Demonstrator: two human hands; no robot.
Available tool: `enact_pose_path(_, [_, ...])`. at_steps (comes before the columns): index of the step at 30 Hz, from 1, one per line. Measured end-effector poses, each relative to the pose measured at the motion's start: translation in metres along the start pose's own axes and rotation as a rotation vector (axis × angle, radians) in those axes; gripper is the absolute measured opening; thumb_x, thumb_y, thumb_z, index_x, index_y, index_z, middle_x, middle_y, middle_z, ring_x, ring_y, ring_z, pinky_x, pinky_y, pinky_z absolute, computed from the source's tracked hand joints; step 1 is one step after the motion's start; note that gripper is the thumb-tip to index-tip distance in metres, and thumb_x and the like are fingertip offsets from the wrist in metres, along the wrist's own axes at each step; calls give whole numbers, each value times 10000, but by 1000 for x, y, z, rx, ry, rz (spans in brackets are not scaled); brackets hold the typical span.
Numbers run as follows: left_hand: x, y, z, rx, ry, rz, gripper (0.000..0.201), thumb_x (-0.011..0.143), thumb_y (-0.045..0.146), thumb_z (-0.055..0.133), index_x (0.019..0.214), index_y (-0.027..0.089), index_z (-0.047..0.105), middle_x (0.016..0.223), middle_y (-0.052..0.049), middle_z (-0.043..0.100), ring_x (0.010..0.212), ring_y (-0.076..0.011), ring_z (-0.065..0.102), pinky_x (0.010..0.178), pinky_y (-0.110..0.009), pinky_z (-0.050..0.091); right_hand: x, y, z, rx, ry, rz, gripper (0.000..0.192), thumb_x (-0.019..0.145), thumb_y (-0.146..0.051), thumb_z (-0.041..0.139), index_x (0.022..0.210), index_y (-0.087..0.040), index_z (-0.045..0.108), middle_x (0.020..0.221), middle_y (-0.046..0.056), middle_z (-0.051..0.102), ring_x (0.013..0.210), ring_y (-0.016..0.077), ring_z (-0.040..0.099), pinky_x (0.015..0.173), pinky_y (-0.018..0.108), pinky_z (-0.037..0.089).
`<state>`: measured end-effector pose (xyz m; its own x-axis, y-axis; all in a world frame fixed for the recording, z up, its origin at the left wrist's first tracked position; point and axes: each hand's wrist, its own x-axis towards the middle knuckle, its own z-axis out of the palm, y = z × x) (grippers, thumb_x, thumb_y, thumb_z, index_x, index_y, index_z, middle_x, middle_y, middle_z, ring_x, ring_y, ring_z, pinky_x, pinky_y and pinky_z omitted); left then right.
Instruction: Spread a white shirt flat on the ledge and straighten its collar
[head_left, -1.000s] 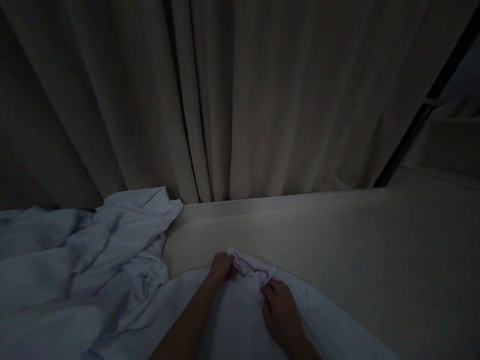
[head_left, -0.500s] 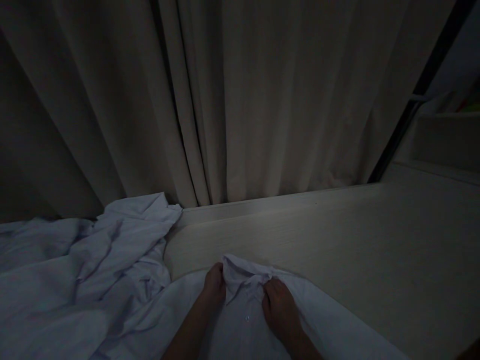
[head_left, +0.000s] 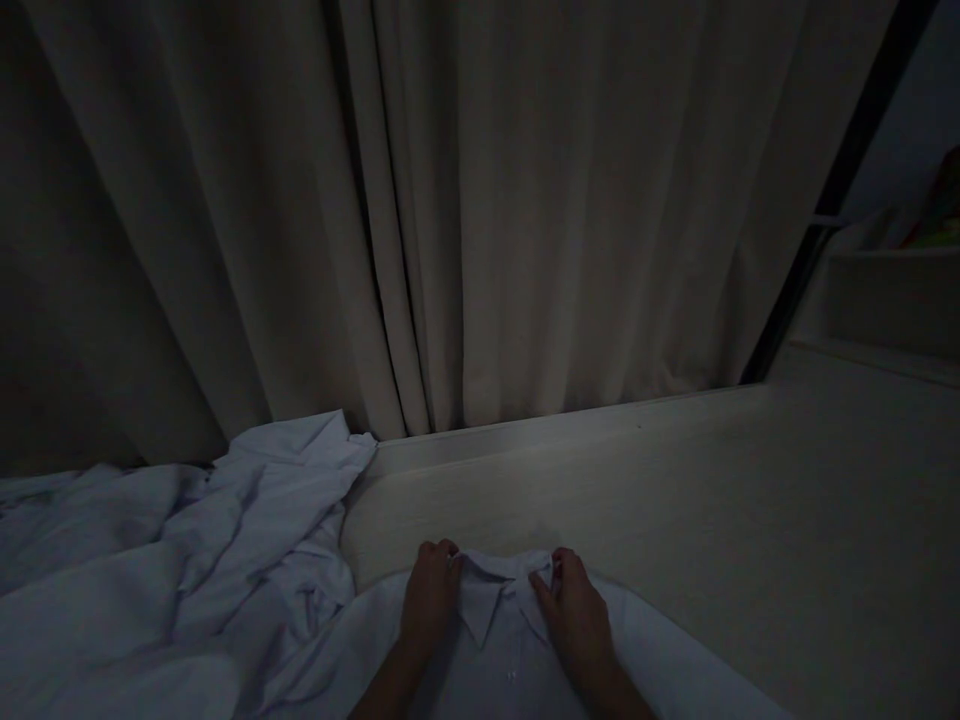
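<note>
Item: white shirt (head_left: 517, 660), laid front-up on a pale tabletop (head_left: 750, 520) at the near edge of the view; buttons are seen down the placket, and the collar (head_left: 499, 580) is spread flat, its two points directed toward the wearer of the camera; the lower part of the garment is cut off by the frame.

Left hand (head_left: 429, 600): placed on the left end of the collar; fingers curled over the cloth and closed on the collar edge; forearm entering from the bottom of the view.

Right hand (head_left: 576, 610): placed on the right end of the collar; fingers bent and pinched on the collar edge, knuckles raised; how firmly the cloth is gripped cannot be told in the dim light.

Adjacent: a heap of crumpled white cloth (head_left: 172, 560) is piled to the left, touching the shirt's left shoulder and overhanging the table's far left corner.

Behind: a beige curtain (head_left: 487, 220) is hung in folds along the table's far edge; a dark vertical frame (head_left: 840, 190) is seen at right; a pale ledge (head_left: 885, 300) is set beyond it.
</note>
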<state>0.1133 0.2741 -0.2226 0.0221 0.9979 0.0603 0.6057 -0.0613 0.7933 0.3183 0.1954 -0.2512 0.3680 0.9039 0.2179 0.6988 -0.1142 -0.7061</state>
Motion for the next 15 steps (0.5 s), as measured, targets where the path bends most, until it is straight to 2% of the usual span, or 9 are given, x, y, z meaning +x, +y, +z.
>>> enact_pose_path(4, [4,-3,-9,56,-34,-5,75,744,244,500,748,203,563,768,-32,604,778,-187,561,745,-302,387,18,-3,-3,-132,-30,-1,156,840,-355,480,948,-241,476,914,32,606,825,195,600,687,291,424])
enact_pose_path(7, [7,-6,-12,42,-30,-56,38,730,216,512,750,199,540,704,-8,598,716,-166,567,676,-272,386,25,-3,-10,-234,-60,-77,44,833,-255,466,863,-237,491,901,27,588,814,178,585,690,278,410])
enact_pose_path(11, [8,-6,-12,3,-17,-74,60,692,144,511,697,204,513,673,11,578,703,-155,566,657,-253,387,28,-8,-21,-448,-95,-240,302,778,-85,450,1035,-226,523,1006,64,584,880,186,578,718,277,407])
enact_pose_path(15, [6,-1,-11,-41,-7,-45,78,723,139,479,706,213,498,678,17,569,698,-147,560,664,-249,392,30,-14,-27,-703,-180,-427,284,794,-70,440,992,-218,581,966,83,612,863,227,568,733,323,407])
